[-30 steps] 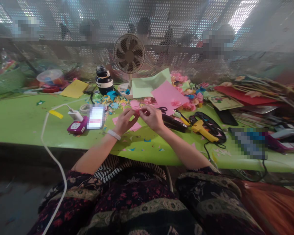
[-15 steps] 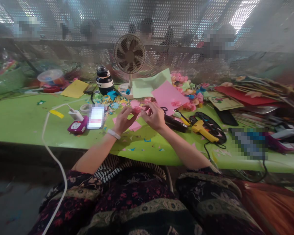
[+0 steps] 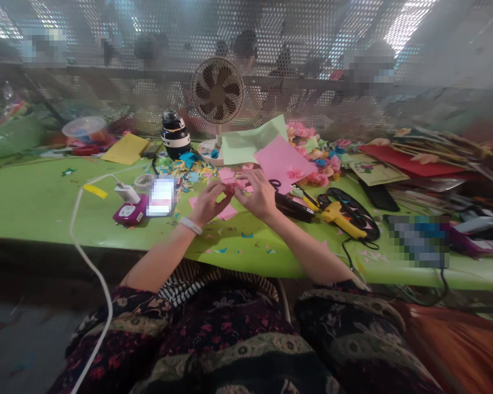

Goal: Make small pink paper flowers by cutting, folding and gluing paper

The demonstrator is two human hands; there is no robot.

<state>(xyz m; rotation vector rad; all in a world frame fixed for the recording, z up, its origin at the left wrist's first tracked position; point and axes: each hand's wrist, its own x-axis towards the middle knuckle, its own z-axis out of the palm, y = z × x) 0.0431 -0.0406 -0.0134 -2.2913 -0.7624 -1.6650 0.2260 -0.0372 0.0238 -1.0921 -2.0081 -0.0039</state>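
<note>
Both hands meet over the green tabletop (image 3: 119,235), pinching a small pink paper flower (image 3: 232,186) between them. My left hand (image 3: 208,202), with a white band at the wrist, grips its left side. My right hand (image 3: 261,196) has its fingers curled over the right side. Part of the flower is hidden by the fingers. Loose pink paper pieces (image 3: 228,212) lie beneath and behind the hands. Just beyond my right hand rests a pink paper sheet (image 3: 282,158), with scissors (image 3: 275,184) partly showing beside that hand.
A yellow glue gun (image 3: 343,220) lies on a black palette-shaped tray (image 3: 365,216) at right. Paper flowers (image 3: 326,167) are heaped behind. Left stand a phone (image 3: 161,196), a purple power adapter (image 3: 130,210), a black bottle (image 3: 175,137) and a fan (image 3: 217,93). A white cable (image 3: 88,257) crosses the front edge.
The hands have shifted very slightly, and the fingers have turned the pink paper flower a little lower between them. Everything else on the table stays in place.
</note>
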